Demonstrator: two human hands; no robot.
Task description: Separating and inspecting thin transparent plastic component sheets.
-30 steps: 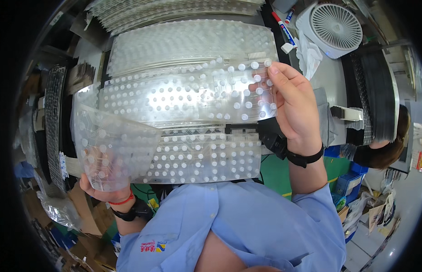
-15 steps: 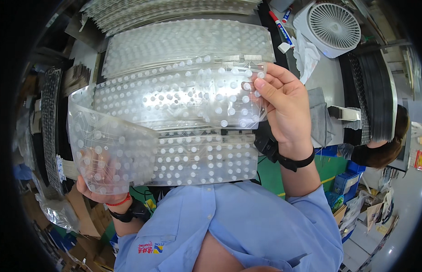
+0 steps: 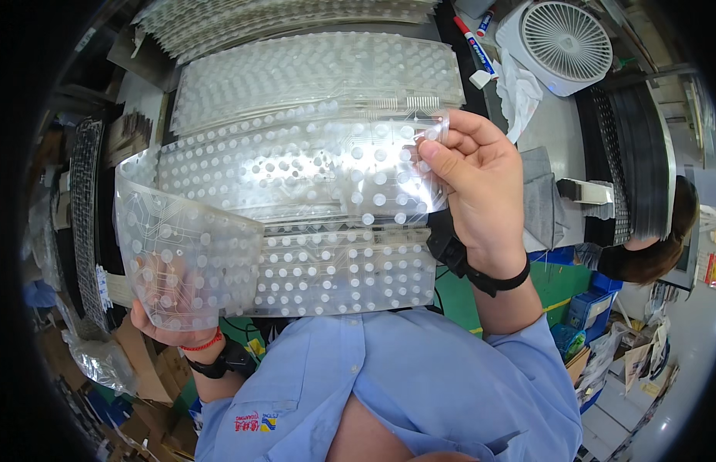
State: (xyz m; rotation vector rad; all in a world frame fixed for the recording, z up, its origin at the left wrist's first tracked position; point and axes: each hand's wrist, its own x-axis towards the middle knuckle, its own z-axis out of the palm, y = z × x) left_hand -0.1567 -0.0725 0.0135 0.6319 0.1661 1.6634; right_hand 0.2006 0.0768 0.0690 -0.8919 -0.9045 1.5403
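A clear, flexible membrane circuit sheet with pale round dots and fine printed traces is stretched between my hands, its left end curled up toward me. My right hand pinches the upper right end between thumb and fingers. Under the curled left end, my left hand grips the sheet, its fingers seen blurrily through the plastic. Beneath lie more dotted membrane sheets, close to my body. A thick stack of similar sheets lies just beyond.
Further back stand more stacked sheets. At the far right are a white fan, markers and crumpled tissue. A grey cloth and a metal block lie right of my hand. Another person's head shows at right.
My right hand has moved slightly left, and the sheet's right end has shifted and tilted with it. My left hand stays in nearly the same place.
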